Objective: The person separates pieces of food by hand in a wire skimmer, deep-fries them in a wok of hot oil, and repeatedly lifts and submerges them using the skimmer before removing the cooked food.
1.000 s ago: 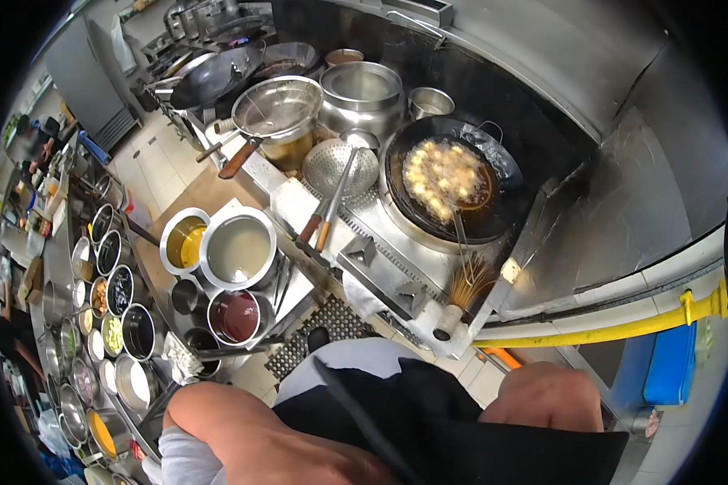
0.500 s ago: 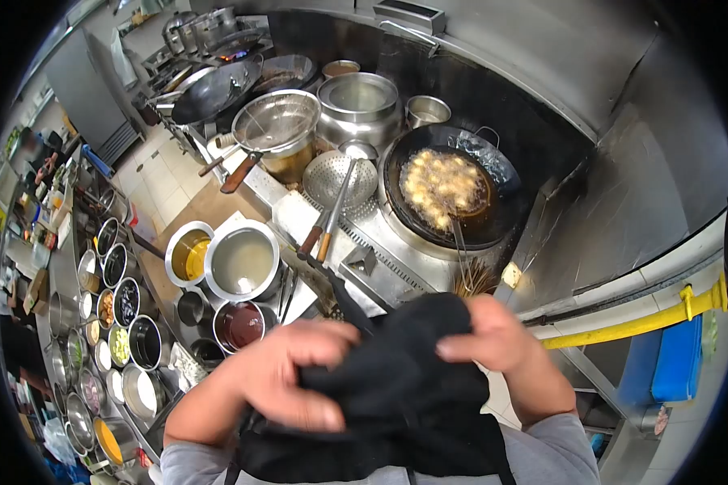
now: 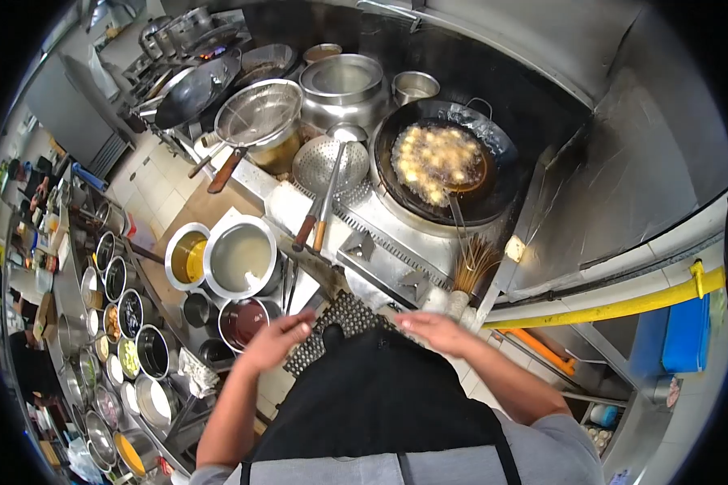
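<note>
My left hand (image 3: pixel 279 338) is raised beside the pot of red sauce (image 3: pixel 241 321), its fingers apart and nothing in them. Across from it, my right hand (image 3: pixel 433 330) is open and empty above the floor mat, left of the bamboo brush (image 3: pixel 475 267). Between and below both hands, a black apron (image 3: pixel 372 404) hangs over my front. In the wok (image 3: pixel 505 174), pale golden pieces (image 3: pixel 435 158) bubble in oil, and a thin metal handle leans over the wok's near rim.
A perforated skimmer (image 3: pixel 307 168) and a ladle (image 3: pixel 332 190) lie left of the wok. Behind them are a strainer (image 3: pixel 259 109) on a pot and a large lidded pot (image 3: pixel 344 81). Many containers line the left counter; a yellow pipe (image 3: pixel 607 305) runs at right.
Both hands first moved up with the black apron cloth, then let it go and spread apart. The cloth now hangs down flat over my front.
</note>
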The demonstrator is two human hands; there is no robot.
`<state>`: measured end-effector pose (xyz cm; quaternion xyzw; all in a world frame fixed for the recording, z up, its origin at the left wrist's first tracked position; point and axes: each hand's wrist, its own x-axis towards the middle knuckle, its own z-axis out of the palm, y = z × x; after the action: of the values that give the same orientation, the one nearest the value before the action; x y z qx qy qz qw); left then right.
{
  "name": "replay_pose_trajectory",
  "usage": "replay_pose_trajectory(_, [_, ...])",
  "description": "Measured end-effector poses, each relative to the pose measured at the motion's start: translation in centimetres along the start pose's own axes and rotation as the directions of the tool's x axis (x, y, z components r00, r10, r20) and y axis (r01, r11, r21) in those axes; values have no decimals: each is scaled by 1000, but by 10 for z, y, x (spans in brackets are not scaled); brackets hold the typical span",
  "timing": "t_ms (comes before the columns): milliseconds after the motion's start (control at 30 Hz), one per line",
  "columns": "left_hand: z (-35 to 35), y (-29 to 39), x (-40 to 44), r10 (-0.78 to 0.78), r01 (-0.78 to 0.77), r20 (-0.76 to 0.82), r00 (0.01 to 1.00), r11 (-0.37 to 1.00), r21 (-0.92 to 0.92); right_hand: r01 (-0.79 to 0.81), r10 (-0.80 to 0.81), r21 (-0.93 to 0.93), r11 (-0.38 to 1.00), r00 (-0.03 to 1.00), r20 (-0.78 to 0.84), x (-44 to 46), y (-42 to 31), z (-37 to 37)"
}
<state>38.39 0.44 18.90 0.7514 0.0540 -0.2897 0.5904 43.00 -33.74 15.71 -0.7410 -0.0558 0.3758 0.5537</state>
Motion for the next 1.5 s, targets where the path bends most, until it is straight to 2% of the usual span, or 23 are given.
replay_pose_trajectory(67, [22,-40,-2,28,-18,143,989,998,-67,-232,232,0,973,973,8,7,54,12])
replay_pose_trajectory(100, [30,-63,-1,29,7,257,966,991,-135,-199,193,-149,969,980,-55,2,57,10])
replay_pose_trajectory(133, [40,-51,-16,-378,430,282,882,889,-153,-171,144,-297,939,983,-111,-1,55,8])
replay_pose_trajectory(167, [39,-117,-18,-106,119,230,967,992,-43,-127,13,-343,931,949,-316,-6,52,5])
replay_pose_trajectory(200, [38,-181,-20,175,-193,159,972,975,106,-42,-116,-363,931,908,-403,-9,32,-7])
replay_pose_trajectory(233, [39,-164,-38,209,-207,65,976,977,-42,34,-235,-389,921,843,-484,-14,7,-22])
replay_pose_trajectory(267, [30,-166,-32,224,-222,78,972,975,-33,2,-224,-339,941,756,-615,-11,-15,-36])
replay_pose_trajectory(300, [20,-172,-26,-119,121,26,993,961,-250,50,-308,-369,928,658,-687,-12,-38,-55])
replay_pose_trajectory(333, [14,-175,-20,-450,420,50,892,782,-461,6,-406,-470,883,511,-757,3,-32,-82])
replay_pose_trajectory(400, [-3,-145,-15,-420,356,-149,895,875,-327,-233,-277,-392,890,405,-871,30,-17,-125])
replay_pose_trajectory(433, [-17,-145,-6,-365,322,-182,913,919,-227,-121,182,137,983,570,-801,41,-20,-138])
replay_pose_trajectory(467, [-27,-131,1,-307,286,-211,928,950,-124,-118,497,635,763,736,-460,50,-24,-147])
replay_pose_trajectory(500, [-35,-116,5,-144,150,-292,946,989,-2,-103,480,837,537,854,-203,61,-22,-149])
replay_pose_trajectory(533, [-45,-110,12,-84,111,-326,942,992,66,-107,178,892,439,984,31,82,9,-170])
replay_pose_trajectory(600, [-53,-66,13,-267,239,-316,911,963,-124,-8,244,905,425,964,-105,99,1,-163])
replay_pose_trajectory(633, [-57,-80,17,-25,35,-414,910,999,17,-3,241,903,431,964,-111,104,-5,-157])
replay_pose_trajectory(700, [-61,-85,20,-6,18,-425,905,1000,25,20,357,758,652,874,-330,105,-17,-145])
replay_pose_trajectory(733, [-63,-90,22,5,17,-414,910,999,51,29,350,757,652,875,-335,101,-17,-141])
replay_pose_trajectory(800, [-61,-102,19,-21,52,-366,930,996,76,11,267,584,812,882,-388,87,-13,-134])
replay_pose_trajectory(900, [-49,-118,14,-79,93,-312,947,995,31,80,253,700,710,898,-359,77,-18,-137])
replay_pose_trajectory(967, [-43,-121,18,-242,245,-197,950,969,-11,143,207,773,617,919,-335,81,-17,-138])
replay_pose_trajectory(1067, [-34,-108,15,-132,160,-183,974,976,147,170,192,706,688,895,-402,91,-19,-131])
replay_pose_trajectory(1500, [-37,-70,19,-154,189,-193,969,966,179,212,124,646,733,892,-434,41,-25,-117])
